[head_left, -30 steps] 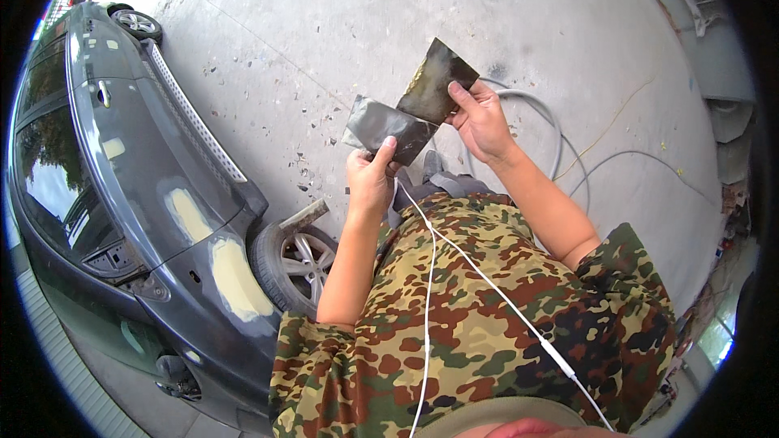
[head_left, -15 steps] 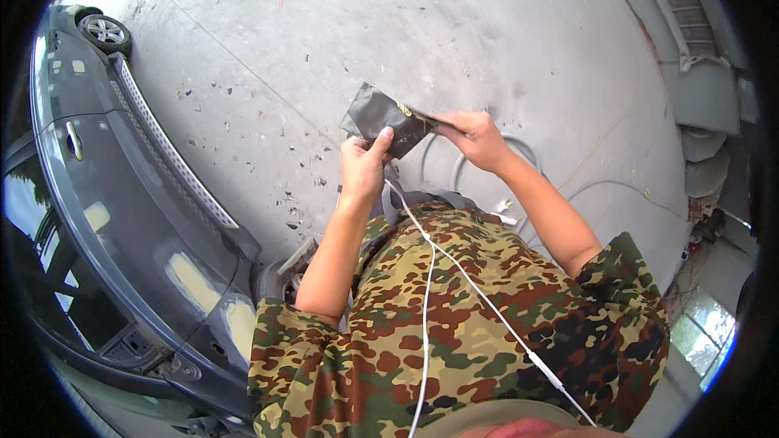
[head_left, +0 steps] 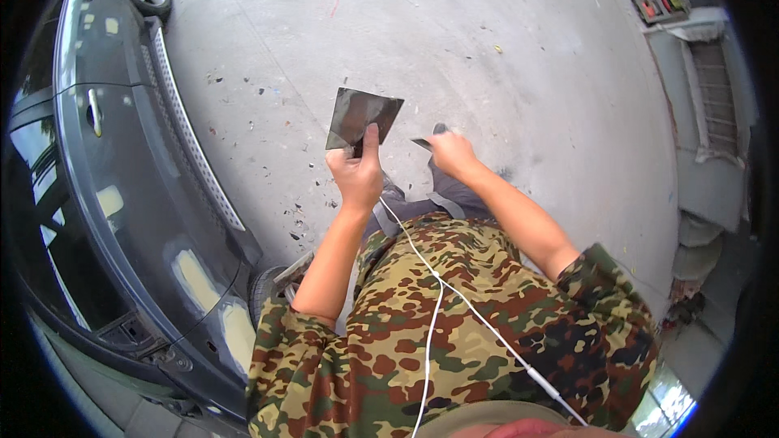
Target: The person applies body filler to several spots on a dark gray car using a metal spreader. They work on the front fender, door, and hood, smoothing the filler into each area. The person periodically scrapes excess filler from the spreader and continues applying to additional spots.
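My left hand (head_left: 355, 172) grips a dark, flat, squarish plate (head_left: 357, 113) by its lower edge, with the thumb lying across its face. The plate looks smooth and shiny. To its right, my right hand (head_left: 453, 154) is closed round a small flat scraper (head_left: 421, 143). Only the scraper's thin dark blade shows, pointing left toward the plate; its other end is hidden in the fingers. A gap separates the scraper from the plate. Both hands are held out in front of my body, above the floor.
A dark grey car (head_left: 134, 162) with pale filler patches (head_left: 193, 276) stands along my left side. Small dark chips lie scattered on the concrete floor (head_left: 454, 40) beside it. At the far right are a tray of items (head_left: 661, 2) and grey panels (head_left: 706, 170). A white cable (head_left: 438, 276) hangs down my front.
My right hand has pulled its scraper away from the plate. The plate in my left hand has turned more upright. The view has shifted, and the tray at the far right has come into sight.
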The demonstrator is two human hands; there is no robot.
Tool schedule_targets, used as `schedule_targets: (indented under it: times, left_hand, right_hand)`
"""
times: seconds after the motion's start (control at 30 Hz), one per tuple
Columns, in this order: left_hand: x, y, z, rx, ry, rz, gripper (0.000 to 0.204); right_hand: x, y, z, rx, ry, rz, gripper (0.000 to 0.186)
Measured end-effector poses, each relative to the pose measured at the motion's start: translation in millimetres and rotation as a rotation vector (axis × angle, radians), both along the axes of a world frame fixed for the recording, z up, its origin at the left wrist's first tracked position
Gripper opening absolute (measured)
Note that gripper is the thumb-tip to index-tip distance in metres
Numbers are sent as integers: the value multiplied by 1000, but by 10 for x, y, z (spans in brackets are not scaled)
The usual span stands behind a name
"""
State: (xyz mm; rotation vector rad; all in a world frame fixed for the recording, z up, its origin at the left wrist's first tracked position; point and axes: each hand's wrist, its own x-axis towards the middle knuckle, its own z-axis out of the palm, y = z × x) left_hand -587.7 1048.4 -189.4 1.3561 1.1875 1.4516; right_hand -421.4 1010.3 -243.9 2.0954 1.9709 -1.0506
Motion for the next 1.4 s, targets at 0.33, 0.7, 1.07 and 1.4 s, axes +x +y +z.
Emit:
schedule_targets:
  times: [0.33, 0.7, 1.07, 1.4]
  left_hand:
    - [2449, 963, -571, -610, -694, 81, 28]
    - [2842, 888, 304, -760, -931, -81, 25]
    - [2341, 11, 99, -433, -681, 384, 21]
    - [2607, -1010, 365, -215, -680, 425, 21]
  right_hand:
    - [3369, 2232, -615, -272, 1348, -553, 27]
    - [3266, 2807, 166, -503, 1158, 216, 27]
    - [3094, 1940, 52, -438, 1309, -377, 29]
    - [2346, 554, 1199, 85, 1308, -153, 29]
